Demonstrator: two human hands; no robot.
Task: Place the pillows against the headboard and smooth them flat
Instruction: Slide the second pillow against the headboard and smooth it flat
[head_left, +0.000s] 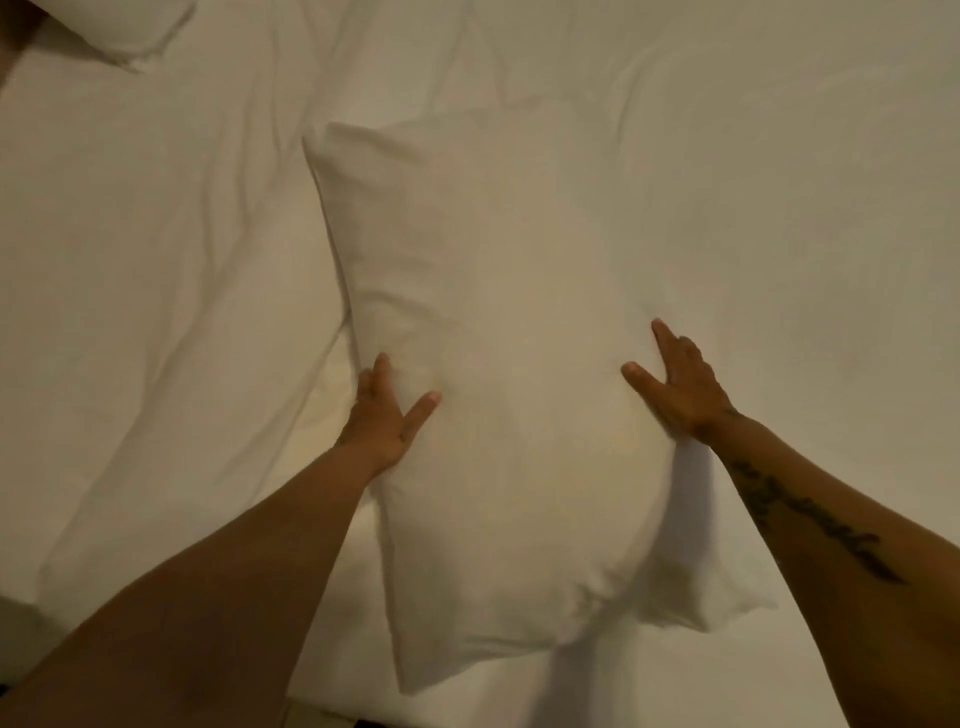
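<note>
A white pillow (498, 338) lies lengthwise on the white bed, running from the near edge toward the middle. My left hand (387, 415) grips its left side, thumb on top and fingers tucked along the edge. My right hand (675, 379) grips its right side the same way, thumb spread over the top. A second white pillow (130, 31) shows only partly at the top left corner. No headboard is visible.
A wrinkled white sheet (156, 260) covers the bed on all sides of the pillow. The bed's near edge (332, 709) runs along the bottom, with a dark strip of floor below it. A dark surface sits at the far top left corner.
</note>
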